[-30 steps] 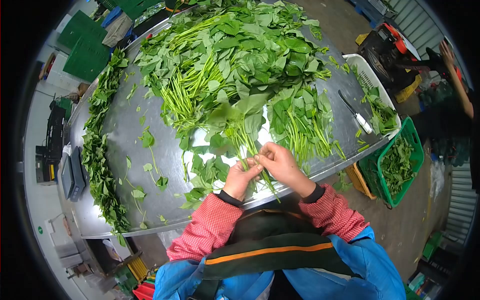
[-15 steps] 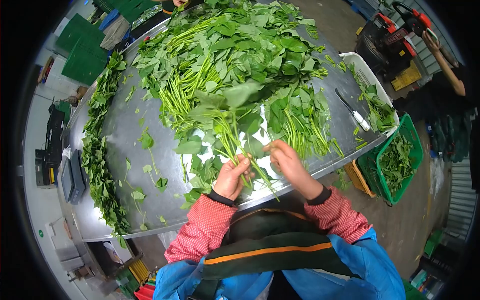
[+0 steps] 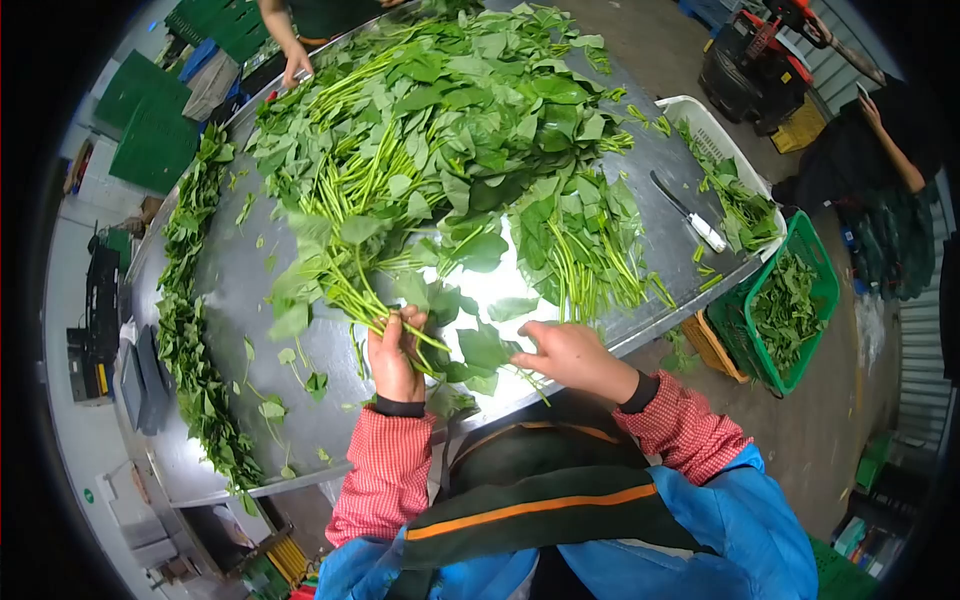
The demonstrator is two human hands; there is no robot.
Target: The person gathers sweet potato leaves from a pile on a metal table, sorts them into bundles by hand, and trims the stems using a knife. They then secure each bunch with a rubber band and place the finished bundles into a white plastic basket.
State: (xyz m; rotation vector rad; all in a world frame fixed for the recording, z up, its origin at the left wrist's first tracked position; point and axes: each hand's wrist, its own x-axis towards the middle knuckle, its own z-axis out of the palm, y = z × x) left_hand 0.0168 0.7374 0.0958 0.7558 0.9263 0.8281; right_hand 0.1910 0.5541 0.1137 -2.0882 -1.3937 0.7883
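My left hand (image 3: 398,360) is closed round the stems of a bunch of leafy greens (image 3: 345,275), its leaves pointing up and left over the metal table (image 3: 235,290). My right hand (image 3: 575,357) is at the table's near edge, thumb and forefinger pinched at a loose leafy stem (image 3: 487,350). Between and beyond my hands, more loose leaves lie on the shiny metal. A large heap of leafy greens (image 3: 480,110) covers the table's far middle, and a smaller pile of stems (image 3: 590,245) is just beyond my right hand.
A white-handled knife (image 3: 706,231) lies at the right, near a white crate (image 3: 735,150) and a green crate (image 3: 828,290) holding greens. Greens line the left edge in a long row (image 3: 185,330). A co-worker's hand (image 3: 296,65) is at the far side; another person (image 3: 870,140) stands right.
My left hand has carried its bunch leftward, away from my right hand. My right hand has come down slightly to a loose stem. The co-worker's arm now reaches to the far table edge.
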